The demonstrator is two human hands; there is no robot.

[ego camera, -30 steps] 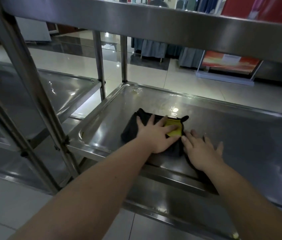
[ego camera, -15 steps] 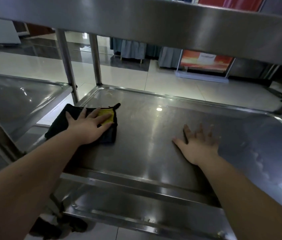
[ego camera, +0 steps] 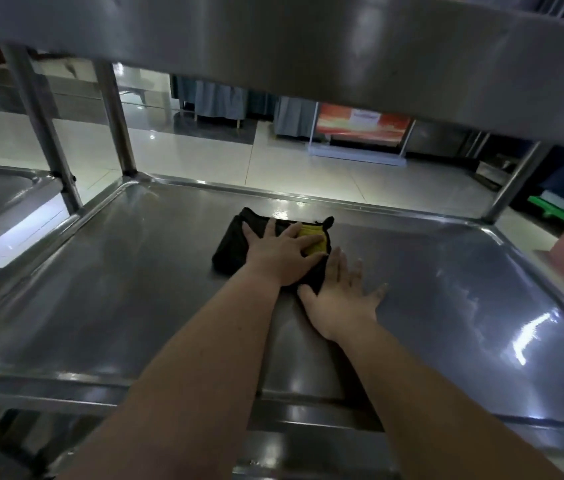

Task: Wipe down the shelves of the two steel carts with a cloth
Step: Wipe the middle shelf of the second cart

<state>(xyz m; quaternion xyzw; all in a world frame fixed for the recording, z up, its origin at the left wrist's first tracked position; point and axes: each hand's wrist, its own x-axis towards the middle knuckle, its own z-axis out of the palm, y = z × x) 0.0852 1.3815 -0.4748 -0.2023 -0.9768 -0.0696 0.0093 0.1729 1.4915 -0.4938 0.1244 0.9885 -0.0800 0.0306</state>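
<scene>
Left grip flat on cloth, right grip flat on shelf; tiled floor

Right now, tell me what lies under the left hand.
Under the left hand lies the black cloth with its yellow patch, pressed flat on the steel shelf. The palm covers the cloth's middle, and the shelf surface beneath the cloth is hidden.
</scene>
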